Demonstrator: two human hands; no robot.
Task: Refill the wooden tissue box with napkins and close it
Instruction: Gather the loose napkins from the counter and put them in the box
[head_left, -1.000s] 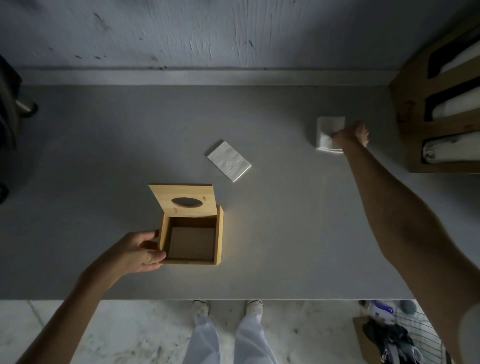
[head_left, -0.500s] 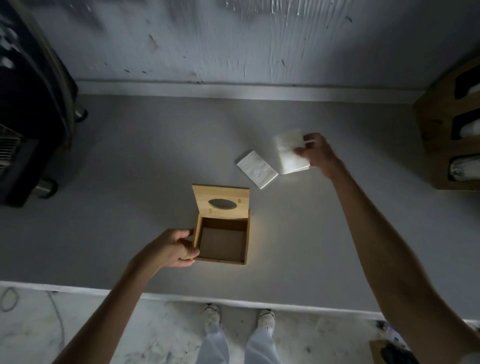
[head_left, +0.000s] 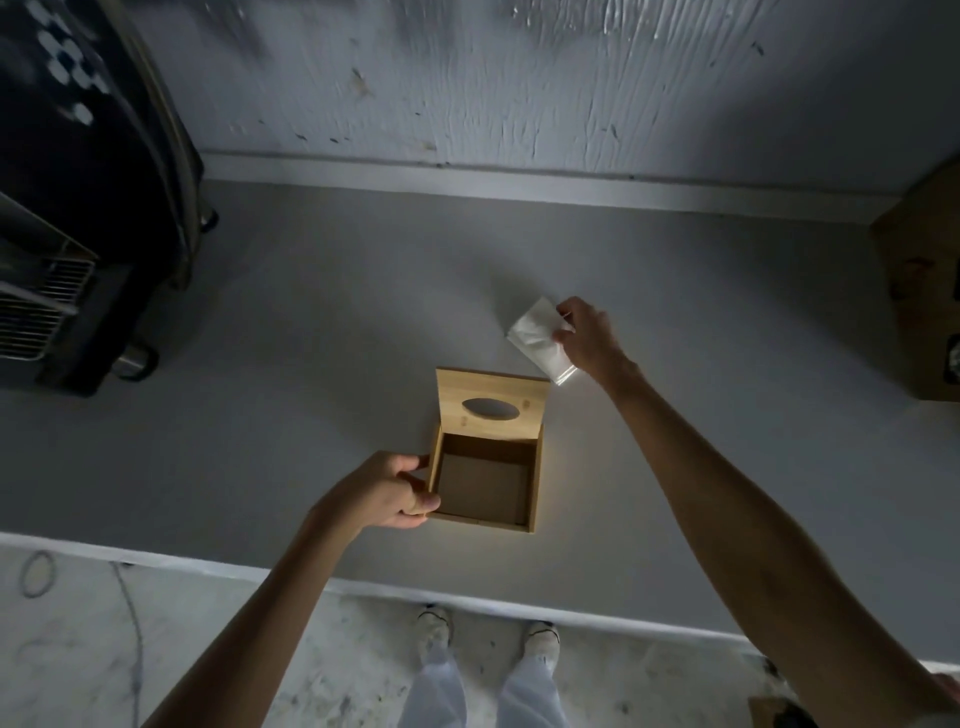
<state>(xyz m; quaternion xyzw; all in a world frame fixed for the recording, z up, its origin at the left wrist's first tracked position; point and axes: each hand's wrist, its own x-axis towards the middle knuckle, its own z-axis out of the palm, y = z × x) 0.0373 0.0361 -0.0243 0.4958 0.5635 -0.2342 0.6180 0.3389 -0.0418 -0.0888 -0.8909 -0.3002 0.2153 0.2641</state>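
Observation:
The wooden tissue box (head_left: 535, 478) stands open on the grey counter, near its front edge. Its lid (head_left: 491, 397), with an oval slot, is tipped up at the back, and the inside is empty. My left hand (head_left: 387, 491) grips the box's left wall. My right hand (head_left: 589, 338) pinches a white stack of napkins (head_left: 537, 338) just behind the lid's right corner, low over the counter. A second napkin stack lay in this spot earlier. I cannot tell it apart from the held one.
A dark appliance (head_left: 78, 208) with a wire rack fills the left side of the counter. A wooden dispenser (head_left: 924, 291) stands at the right edge. The counter's front edge (head_left: 208, 564) runs below the box, with floor and my feet beyond.
My right hand picked up the napkin stack at the far right and carried it left toward the box. My left hand closed tighter on the box's left wall. The camera turned left.

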